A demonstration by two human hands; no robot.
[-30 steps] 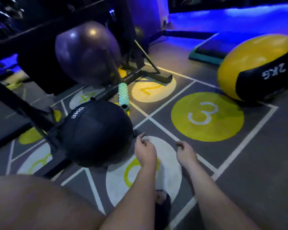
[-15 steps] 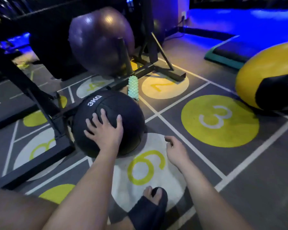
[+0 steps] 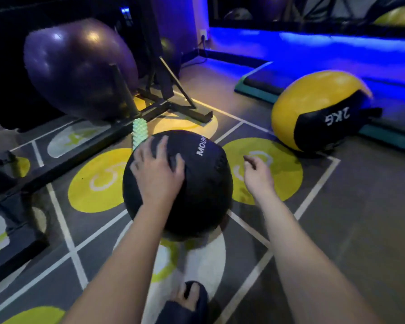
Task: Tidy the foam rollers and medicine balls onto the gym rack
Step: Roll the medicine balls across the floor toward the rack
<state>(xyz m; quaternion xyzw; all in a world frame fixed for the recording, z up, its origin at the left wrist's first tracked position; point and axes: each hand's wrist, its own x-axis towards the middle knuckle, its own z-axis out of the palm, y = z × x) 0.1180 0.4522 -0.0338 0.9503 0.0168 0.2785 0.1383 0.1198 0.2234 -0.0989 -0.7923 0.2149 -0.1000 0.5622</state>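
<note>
We have our left hand [image 3: 157, 174] laid flat on top of the black, round, stitched medicine ball [image 3: 192, 190]. Its fingers [image 3: 163, 143] are spread apart and press on the cover rather than curling round it. Our right hand [image 3: 258, 175] hovers just right of this ball with its fingers loosely bent, holding nothing. The ball sits on the grey floor [image 3: 337, 230].

A palm on top will only roll it, so we judge that the right hand should come in against the far right flank, with the left sliding down the opposite flank. With 2 hands low on the sides, we can scoop from underneath and lift with bent knees.

The black steel gym rack [image 3: 80, 152] stands just left of the ball and carries a glossy purple exercise ball [image 3: 77, 69]. The pale green knobbly foam roller [image 3: 139, 133] stands just behind our ball, so we should lift clear of it. The yellow and black ball marked 2KG [image 3: 318, 111] lies well apart to the right.
</note>
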